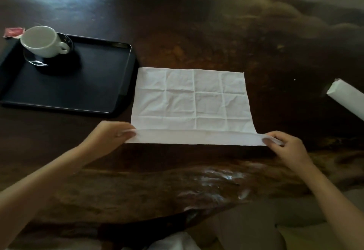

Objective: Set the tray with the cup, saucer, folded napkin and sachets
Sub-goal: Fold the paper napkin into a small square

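Note:
A white paper napkin [192, 100] lies spread on the dark wooden table, creased into a grid. Its near edge is turned over into a narrow strip. My left hand [112, 135] pinches that strip at its left end and my right hand [285, 145] pinches it at the right end. To the left sits a black tray [82, 88]. On its far left corner stands a white cup [42, 41] on a dark glossy saucer [37, 60]. A red sachet [12, 32] lies on the table beyond the tray.
A white box-like packet [348, 98] lies at the right edge of the table. The tabletop [197, 23] is dark, glossy wood with an irregular near edge. Pale cloth shows below the table edge at the bottom.

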`<state>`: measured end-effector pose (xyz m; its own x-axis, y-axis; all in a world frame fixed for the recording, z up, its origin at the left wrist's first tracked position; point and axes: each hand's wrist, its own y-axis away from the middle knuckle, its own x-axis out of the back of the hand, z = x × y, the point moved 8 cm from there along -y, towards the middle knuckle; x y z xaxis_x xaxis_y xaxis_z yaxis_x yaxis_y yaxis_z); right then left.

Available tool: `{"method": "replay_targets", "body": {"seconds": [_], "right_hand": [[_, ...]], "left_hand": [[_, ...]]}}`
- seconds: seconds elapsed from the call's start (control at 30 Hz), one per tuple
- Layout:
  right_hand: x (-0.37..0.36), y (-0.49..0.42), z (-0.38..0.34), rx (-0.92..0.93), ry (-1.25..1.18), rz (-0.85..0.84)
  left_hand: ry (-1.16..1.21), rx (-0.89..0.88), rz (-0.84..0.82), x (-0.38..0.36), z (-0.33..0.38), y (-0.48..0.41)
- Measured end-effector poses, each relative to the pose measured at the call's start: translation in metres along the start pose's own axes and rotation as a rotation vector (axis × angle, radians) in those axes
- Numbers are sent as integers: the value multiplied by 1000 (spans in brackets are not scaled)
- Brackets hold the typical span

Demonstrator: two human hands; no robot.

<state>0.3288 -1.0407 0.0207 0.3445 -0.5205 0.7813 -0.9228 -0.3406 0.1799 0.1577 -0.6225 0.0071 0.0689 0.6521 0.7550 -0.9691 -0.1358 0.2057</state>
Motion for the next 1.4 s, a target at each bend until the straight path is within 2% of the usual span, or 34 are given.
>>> {"method": "replay_targets", "body": {"seconds": [0.1,0.23,0.3,0.43,0.6,0.8,1.03,1.13,1.2,1.23,1.3,1.33,1.4], "right_hand": [[19,-40,-15,-60,-222,24],[34,-103,-25,-117,-530,173],[30,-133,-29,-120,-533,237],[12,-186,-29,-114,-310,350],[-20,-238,-18,-62,-140,411],[-45,-261,-10,-12,20,486],[-59,-256,4,-42,161,593],[-59,-255,-4,-45,215,598],[-58,-253,-18,-59,303,615],[-63,-249,-34,-2,312,632],[-95,-240,-89,275,219,548],[-123,-235,-116,411,174,416],[-188,-224,-147,480,250,72]], "left_hand": [[146,72,158,40,6,-41],[712,296,333,62,-7,-99],[743,381,419,61,-16,-127],[633,567,586,46,-37,-171],[416,675,642,22,-62,-208],[100,605,704,11,-68,-217],[-5,512,795,2,-61,-217],[26,490,758,1,-52,-218],[-139,409,692,-5,-32,-215],[-255,350,670,-12,-15,-213],[-385,210,651,-32,22,-213],[-402,158,609,-46,37,-218],[-407,134,464,-75,46,-231]]}}
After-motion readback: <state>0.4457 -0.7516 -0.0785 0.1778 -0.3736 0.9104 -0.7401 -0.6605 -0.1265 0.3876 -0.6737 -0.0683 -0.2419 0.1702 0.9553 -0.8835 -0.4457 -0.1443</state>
